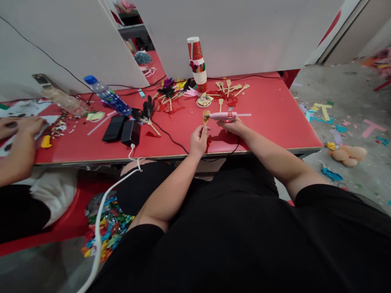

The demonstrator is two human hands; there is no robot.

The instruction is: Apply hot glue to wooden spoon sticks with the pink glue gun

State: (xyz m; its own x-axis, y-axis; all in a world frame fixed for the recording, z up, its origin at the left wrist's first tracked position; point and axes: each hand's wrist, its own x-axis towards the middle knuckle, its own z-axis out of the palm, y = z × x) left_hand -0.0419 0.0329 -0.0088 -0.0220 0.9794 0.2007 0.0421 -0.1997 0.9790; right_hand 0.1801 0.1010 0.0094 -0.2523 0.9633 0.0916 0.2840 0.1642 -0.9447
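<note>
Black shirt (232, 232), left hand (199, 141) around wooden stick (205, 121), right hand (234, 127) around pink glue gun (225, 116), bottle label (115, 101) illegible.

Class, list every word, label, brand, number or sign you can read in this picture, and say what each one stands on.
No text can be read for certain.
Bottle with the blue cap: pale marks on its blue label, too blurred to read.
Upper red cup: printed marks, too small to read.
Pink glue gun in the right hand: a small red label, its marks too small to read.
</note>
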